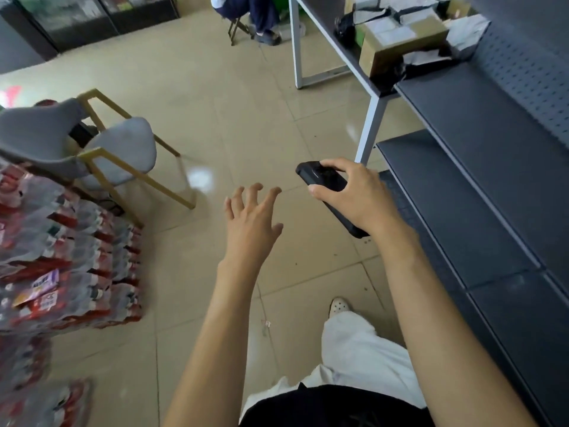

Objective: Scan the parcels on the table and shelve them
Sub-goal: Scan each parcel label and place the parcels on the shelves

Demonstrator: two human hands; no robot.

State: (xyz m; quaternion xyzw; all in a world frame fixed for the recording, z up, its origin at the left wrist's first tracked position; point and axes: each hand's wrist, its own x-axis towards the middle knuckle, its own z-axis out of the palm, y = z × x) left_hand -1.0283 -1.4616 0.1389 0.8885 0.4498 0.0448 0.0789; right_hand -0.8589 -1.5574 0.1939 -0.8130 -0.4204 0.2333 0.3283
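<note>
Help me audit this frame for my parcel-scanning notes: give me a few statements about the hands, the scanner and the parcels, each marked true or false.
1. The right hand grips a black handheld scanner. True.
2. The brown cardboard parcels lie on the white-legged table. True.
3. The left hand carries one of those parcels. False: it holds nothing, and its fingers are spread.
4. The grey padded chair with a gold frame stands to the right of the dark grey metal shelf. False: the chair is on the left, across the tiled floor from the shelf.
</note>
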